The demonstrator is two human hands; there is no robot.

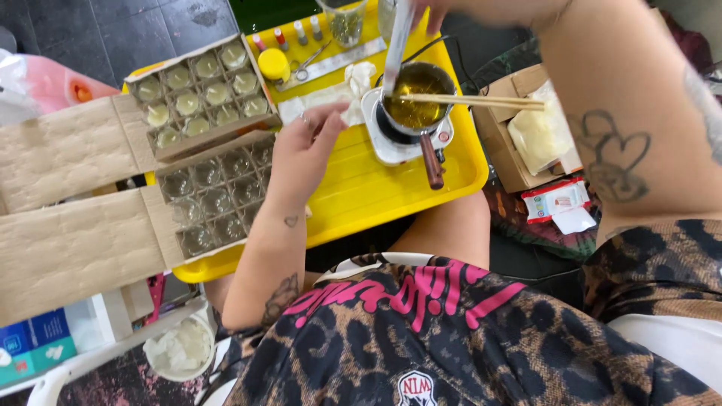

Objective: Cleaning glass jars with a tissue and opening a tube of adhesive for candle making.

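Resting on the yellow tray (361,188), the left hand (304,146) is being held with its fingers pinched closed on a corner of the crumpled white cloth (342,90), which is lying on the tray just beside the small white hot plate (395,146). A small metal pot (417,101) with a wooden handle is being carried by that hot plate, and amber liquid is being held inside it. A pair of wooden chopsticks (481,101) is being laid across the pot's rim, pointing toward the right. The right hand (444,7) is being cut off by the top edge of the view; whether it is closed on the pale flat stick (397,45) that is being dipped into the pot cannot be told. Two cardboard boxes are being kept at the tray's left end: the upper box (199,94) is being filled with small glass jars of pale wax, while the lower box (218,195) is holding clear jars. A white tub (180,347) of wax flakes is being kept near the person's left elbow.
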